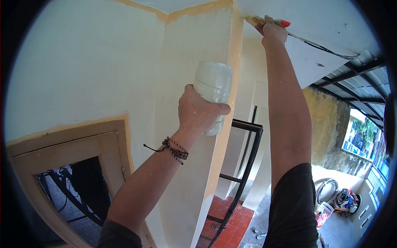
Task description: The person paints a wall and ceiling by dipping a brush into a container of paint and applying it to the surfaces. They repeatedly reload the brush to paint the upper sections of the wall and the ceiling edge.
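Observation:
My left hand (pixel 199 108) is wrapped around a pale, translucent plastic container (pixel 215 78) with whitish paint on it, held in front of the wall corner. It looks like a cut bottle, tilted slightly. Raised high at the right, my right hand (pixel 274 33) grips a paintbrush (pixel 255 20) whose handle end is red. The bristles point left and meet the top of the column edge (pixel 236 37), just under the ceiling. Peach-coloured strips run along this edge and the top of the cream wall (pixel 190 45).
A brown door (pixel 66 142) with a dark panel stands at lower left. Behind the column is a black metal frame (pixel 248 153) above red floor tiles (pixel 237 221). A loose cable (pixel 318 47) hangs along the ceiling. Cluttered items (pixel 346 200) sit at lower right.

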Available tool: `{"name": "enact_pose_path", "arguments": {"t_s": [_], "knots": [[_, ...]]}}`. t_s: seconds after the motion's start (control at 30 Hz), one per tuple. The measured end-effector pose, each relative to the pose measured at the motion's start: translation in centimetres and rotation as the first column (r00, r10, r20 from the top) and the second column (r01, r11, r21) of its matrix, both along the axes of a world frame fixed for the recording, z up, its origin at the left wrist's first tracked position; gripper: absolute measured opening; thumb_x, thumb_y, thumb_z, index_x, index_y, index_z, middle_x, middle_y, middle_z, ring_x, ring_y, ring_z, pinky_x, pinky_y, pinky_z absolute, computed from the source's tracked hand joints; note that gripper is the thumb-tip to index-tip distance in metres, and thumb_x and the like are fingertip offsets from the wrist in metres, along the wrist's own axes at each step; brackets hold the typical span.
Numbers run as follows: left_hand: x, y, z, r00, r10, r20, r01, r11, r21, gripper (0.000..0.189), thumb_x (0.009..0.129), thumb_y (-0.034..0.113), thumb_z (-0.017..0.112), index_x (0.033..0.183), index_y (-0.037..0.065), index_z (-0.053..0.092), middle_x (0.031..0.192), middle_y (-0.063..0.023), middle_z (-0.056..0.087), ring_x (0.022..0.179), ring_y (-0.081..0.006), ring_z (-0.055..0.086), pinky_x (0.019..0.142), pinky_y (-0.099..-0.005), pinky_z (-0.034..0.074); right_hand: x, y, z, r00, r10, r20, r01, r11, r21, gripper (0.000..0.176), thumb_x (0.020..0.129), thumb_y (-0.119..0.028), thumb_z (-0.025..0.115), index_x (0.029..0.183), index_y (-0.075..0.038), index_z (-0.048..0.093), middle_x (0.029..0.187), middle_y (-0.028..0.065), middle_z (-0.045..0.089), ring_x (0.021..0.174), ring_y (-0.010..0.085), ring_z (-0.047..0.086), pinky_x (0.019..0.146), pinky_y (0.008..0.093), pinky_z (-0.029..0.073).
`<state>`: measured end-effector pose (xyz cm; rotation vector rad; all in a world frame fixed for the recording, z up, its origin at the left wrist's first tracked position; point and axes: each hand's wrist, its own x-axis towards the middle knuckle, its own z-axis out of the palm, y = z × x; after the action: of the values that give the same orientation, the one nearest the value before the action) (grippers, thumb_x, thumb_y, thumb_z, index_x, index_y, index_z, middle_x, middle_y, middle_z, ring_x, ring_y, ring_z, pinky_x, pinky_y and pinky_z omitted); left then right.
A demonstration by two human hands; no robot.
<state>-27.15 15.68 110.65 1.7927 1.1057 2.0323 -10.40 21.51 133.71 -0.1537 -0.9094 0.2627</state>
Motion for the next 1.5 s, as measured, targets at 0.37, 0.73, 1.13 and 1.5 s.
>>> {"name": "enact_pose_path", "arguments": {"t_s": [0.37,0.73,1.13,1.5], "knots": [[0.0,0.2,-0.1,1.0,0.016,-0.007,-0.016,1.0,0.0,0.069,0.051,0.019,0.081,0.106,-0.007,0.047,0.096,-0.02,0.062,0.084,-0.0303,0.065,0.074,-0.0387,0.056,-1.3,1.1,0.4,0.996,-0.086,0.039,0.088,0.994,-0.068,0.035,0.083,-0.015,0.069,0.095,0.015,0.056,0.086,0.0192,0.067,0.06,0.0238,0.068,0.052,0.0284,0.059],[0.1,0.3,-0.2,1.0,0.015,0.001,-0.015,1.0,0.009,0.07,0.051,0.019,0.081,0.106,-0.008,0.047,0.096,-0.0205,0.062,0.084,-0.0309,0.065,0.074,-0.0388,0.056,-0.5,2.3,0.2,0.998,-0.011,-0.062,0.011,1.0,-0.003,0.03,0.083,-0.01,0.068,0.094,0.015,0.055,0.085,0.0203,0.066,0.06,0.0246,0.067,0.049,0.0302,0.058],[0.2,-0.1,-0.1,1.0,0.024,-0.004,-0.024,1.0,-0.005,0.071,0.052,0.019,0.082,0.107,-0.008,0.047,0.099,-0.0196,0.062,0.086,-0.0286,0.065,0.075,-0.0374,0.055,-1.2,1.6,-0.2,0.996,0.041,-0.076,-0.041,0.999,-0.007,0.035,0.084,-0.011,0.068,0.103,0.013,0.05,0.092,0.0184,0.065,0.064,0.0241,0.068,0.053,0.0272,0.06],[0.3,-0.1,-0.1,0.999,0.034,-0.007,-0.034,0.999,-0.021,0.071,0.053,0.019,0.083,0.109,-0.008,0.046,0.101,-0.0184,0.063,0.088,-0.0267,0.065,0.077,-0.036,0.055,-1.5,1.5,-0.1,0.993,0.037,-0.113,-0.036,0.999,0.004,0.028,0.083,-0.006,0.066,0.094,0.016,0.054,0.086,0.0197,0.065,0.057,0.0234,0.066,0.049,0.0289,0.059]]}}
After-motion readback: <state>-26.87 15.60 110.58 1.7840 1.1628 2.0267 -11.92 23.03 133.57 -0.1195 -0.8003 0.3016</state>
